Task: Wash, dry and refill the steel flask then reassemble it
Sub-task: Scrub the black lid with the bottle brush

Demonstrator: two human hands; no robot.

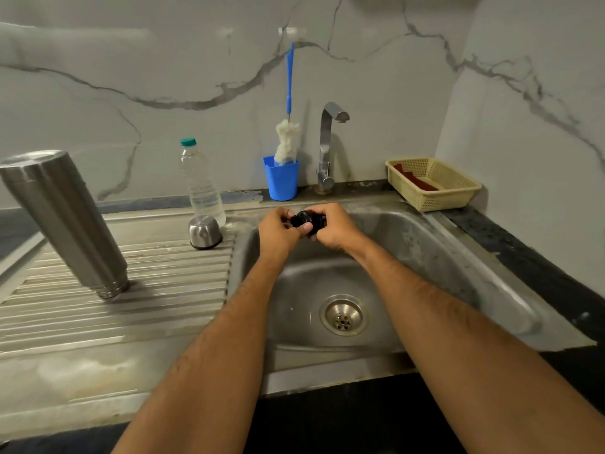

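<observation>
the steel flask stands upside down on the ribbed drainboard, leaning, its steel cap just beside the water bottle. over the sink, left hand and right hand both pinch the black stopper — each grip clamped on it. wet fingers could let it slip into the basin — and a knock could topple the tilted flask.

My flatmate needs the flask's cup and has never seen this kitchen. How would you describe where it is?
Start at the ribbed steel draining board left of the sink basin. At its back edge, in front of the clear plastic water bottle with a green cap, sits the small domed steel cup, upside down. It is far shorter than the tall inverted steel flask body.
</observation>
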